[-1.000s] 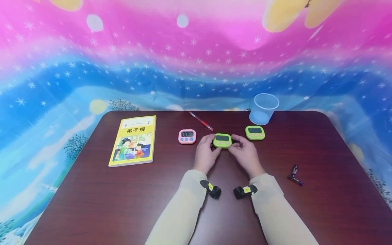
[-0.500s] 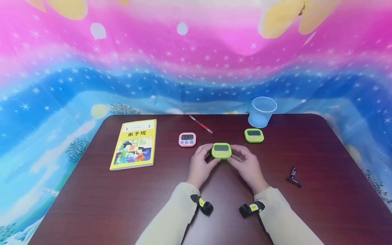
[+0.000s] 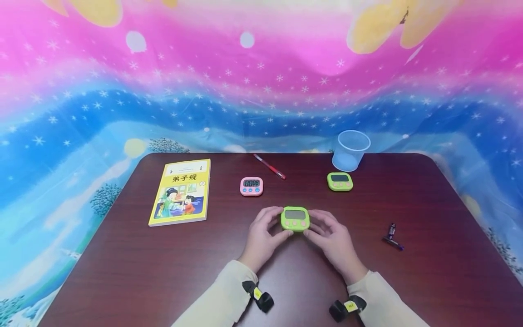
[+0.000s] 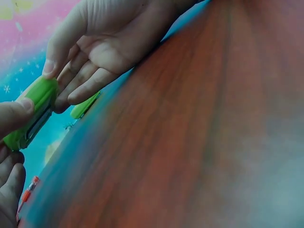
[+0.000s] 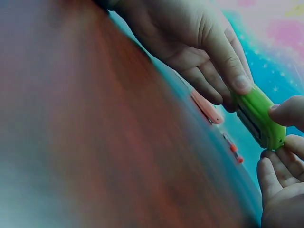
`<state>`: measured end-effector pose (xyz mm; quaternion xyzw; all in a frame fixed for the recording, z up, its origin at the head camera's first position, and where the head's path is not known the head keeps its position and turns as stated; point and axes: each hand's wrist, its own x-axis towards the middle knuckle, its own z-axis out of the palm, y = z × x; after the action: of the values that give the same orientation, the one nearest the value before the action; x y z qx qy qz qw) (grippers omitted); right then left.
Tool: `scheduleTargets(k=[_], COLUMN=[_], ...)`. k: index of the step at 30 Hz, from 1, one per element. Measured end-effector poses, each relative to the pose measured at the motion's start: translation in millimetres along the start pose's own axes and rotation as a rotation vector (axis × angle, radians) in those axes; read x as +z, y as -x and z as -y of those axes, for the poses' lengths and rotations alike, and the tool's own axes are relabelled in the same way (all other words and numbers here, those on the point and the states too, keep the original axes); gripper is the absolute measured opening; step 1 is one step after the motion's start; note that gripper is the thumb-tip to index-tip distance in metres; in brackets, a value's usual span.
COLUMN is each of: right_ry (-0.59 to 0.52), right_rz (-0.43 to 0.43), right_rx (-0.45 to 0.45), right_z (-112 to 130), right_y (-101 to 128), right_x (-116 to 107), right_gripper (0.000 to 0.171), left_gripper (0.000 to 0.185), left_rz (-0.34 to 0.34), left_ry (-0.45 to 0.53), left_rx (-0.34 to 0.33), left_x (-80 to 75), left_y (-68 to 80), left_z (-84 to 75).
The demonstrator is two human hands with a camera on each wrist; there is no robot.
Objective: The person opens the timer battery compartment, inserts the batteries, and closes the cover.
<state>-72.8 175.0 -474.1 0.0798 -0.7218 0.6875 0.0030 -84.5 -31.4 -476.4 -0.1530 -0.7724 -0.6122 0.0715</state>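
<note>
A green digital timer (image 3: 295, 219) with a blank grey screen and orange buttons is held above the table between both hands. My left hand (image 3: 261, 236) pinches its left end with thumb and fingers. On the opposite end, my right hand (image 3: 337, 240) pinches it the same way. The left wrist view shows the timer (image 4: 35, 111) edge-on between the two thumbs. In the right wrist view the timer (image 5: 260, 116) appears edge-on too. Behind it on the table lie a pink timer (image 3: 251, 186), its display lit with digits, and a second green timer (image 3: 340, 181) with a dark screen.
A yellow picture book (image 3: 180, 193) lies at the left of the dark red table (image 3: 171, 263). A red pen (image 3: 269, 166) lies near the back edge, and a clear blue cup (image 3: 351, 151) stands at the back right. Two small dark batteries (image 3: 392, 237) lie on the right.
Both hands have drawn the green timer back toward the body, and its face is seen more fully. The pink timer's last digit has changed from 7 to 8.
</note>
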Motion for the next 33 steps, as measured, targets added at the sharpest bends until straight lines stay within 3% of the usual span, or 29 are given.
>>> scheduleTargets(k=[8, 11, 21, 26, 33], right_ry=[-0.105, -0.125, -0.194, -0.225, -0.186], right_rz=[-0.029, -0.059, -0.05, -0.023, 0.045], right_rx=[-0.143, -0.184, -0.157, -0.181, -0.135], right_z=[5.1, 10.3, 17.0, 15.8, 11.9], right_y=[10.0, 11.2, 18.4, 19.4, 19.8], right_x=[5.3, 8.3, 12.0, 14.1, 12.2], right_gripper=[0.056, 0.056, 0.064, 0.067, 0.07], left_gripper=[0.062, 0.062, 0.056, 0.054, 0.052], left_rz=[0.019, 0.026, 0.095, 0.133, 0.163], left_ry=[0.114, 0.165, 0.439, 0.439, 0.401], left_rx=[0.004, -0.041, -0.192, -0.199, -0.143], left_x=[-2.7, -2.3, 4.3, 10.2, 13.1], left_y=[7.6, 7.7, 13.2, 16.5, 17.3], left_z=[-3.4, -5.7, -12.8, -15.3, -14.9])
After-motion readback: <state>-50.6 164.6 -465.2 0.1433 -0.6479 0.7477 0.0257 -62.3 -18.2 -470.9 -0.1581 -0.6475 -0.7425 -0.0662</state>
